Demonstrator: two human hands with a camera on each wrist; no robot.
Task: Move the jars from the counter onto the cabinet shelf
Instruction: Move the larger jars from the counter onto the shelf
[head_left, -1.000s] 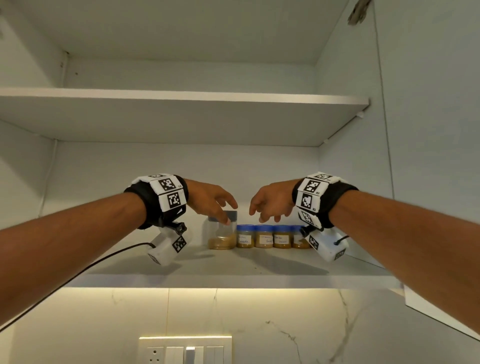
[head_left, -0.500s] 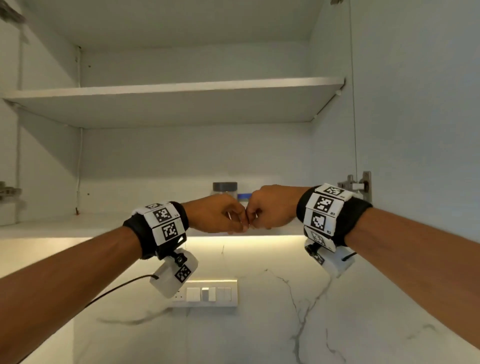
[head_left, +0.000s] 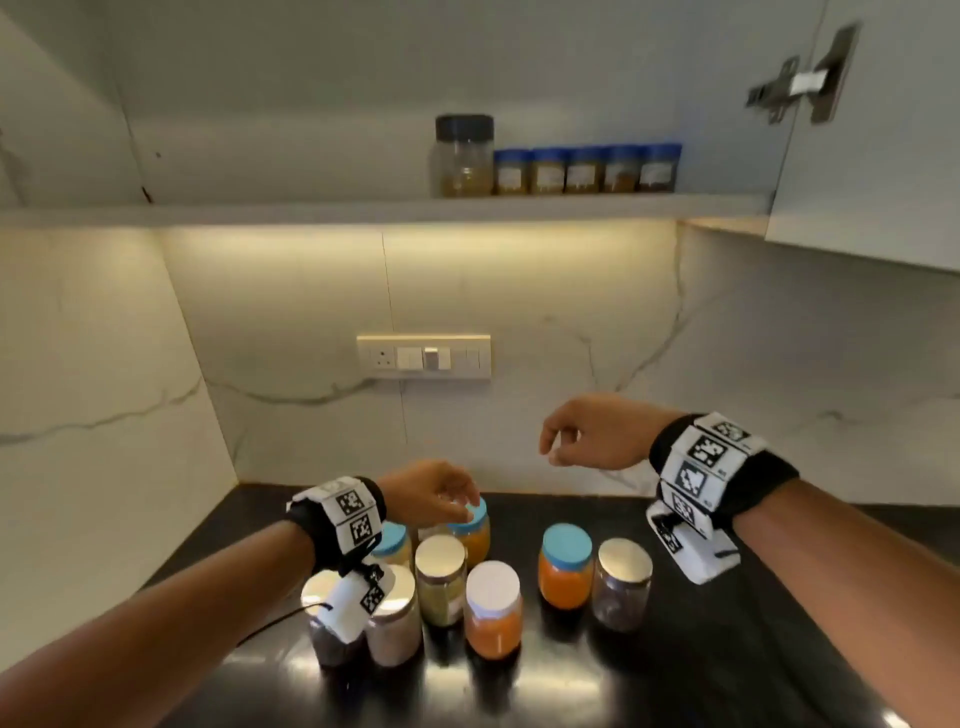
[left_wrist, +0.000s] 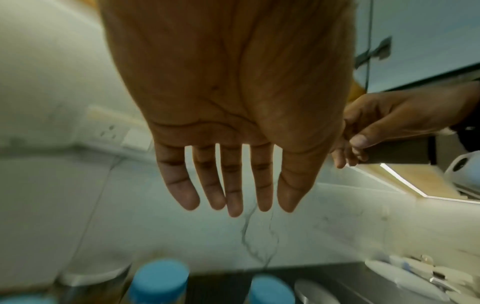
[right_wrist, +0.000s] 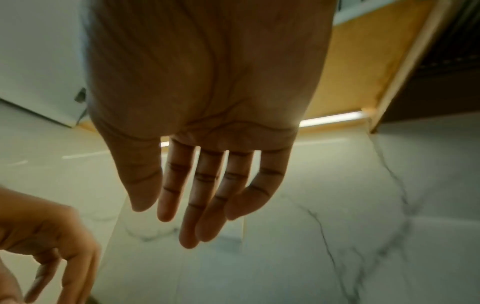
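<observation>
Head view: shelf holds six jars; wrist views: left hand, right hand grip released, empty.

Both hands off shelf, now down over counter jars.

The counter is glossy black stone, mirroring the light. The backsplash looks like smooth veined marble. Clear jars carry shiny metal lids; others have matt blue plastic lids.
</observation>
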